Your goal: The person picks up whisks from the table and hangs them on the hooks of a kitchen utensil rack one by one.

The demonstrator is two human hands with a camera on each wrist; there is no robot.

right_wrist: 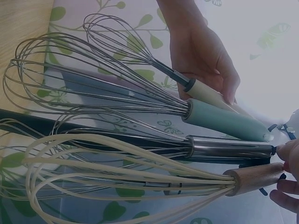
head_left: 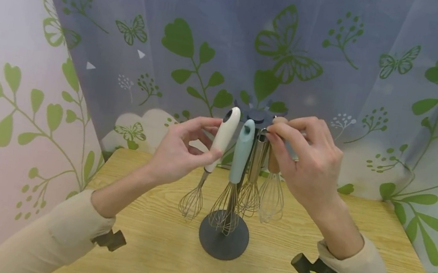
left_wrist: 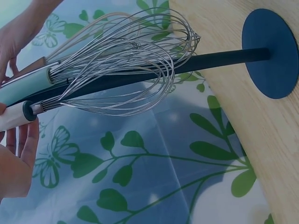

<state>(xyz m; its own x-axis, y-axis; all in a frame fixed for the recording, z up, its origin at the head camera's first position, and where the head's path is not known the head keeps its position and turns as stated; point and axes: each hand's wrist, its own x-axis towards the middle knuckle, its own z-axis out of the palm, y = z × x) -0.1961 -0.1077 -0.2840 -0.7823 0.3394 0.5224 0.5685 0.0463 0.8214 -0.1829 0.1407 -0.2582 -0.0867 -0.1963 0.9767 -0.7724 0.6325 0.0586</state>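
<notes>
In the head view my left hand [head_left: 175, 156] holds a small whisk with a white handle [head_left: 226, 130], thumb in front and fingers behind; it tilts beside the stand. My right hand [head_left: 312, 158] has its thumb and fingertips at the top end of a steel-handled whisk [head_left: 257, 159], pinching there. Close behind those fingers is a wooden-handled whisk [head_left: 274, 162] with pale wires, its top partly hidden. A light-blue-handled whisk [head_left: 242, 154] hangs at the front of the dark stand [head_left: 223, 247]. The right wrist view shows fingertips at the end of the steel handle [right_wrist: 231, 147].
The stand's round base [left_wrist: 275, 56] rests on a wood-grain table [head_left: 149, 249]. A patterned curtain [head_left: 227, 28] with leaves and butterflies hangs behind and at both sides. Another whisk's wires [right_wrist: 107, 184] show behind the pale ones. Dark wrist devices [head_left: 112, 240] are on both sleeves.
</notes>
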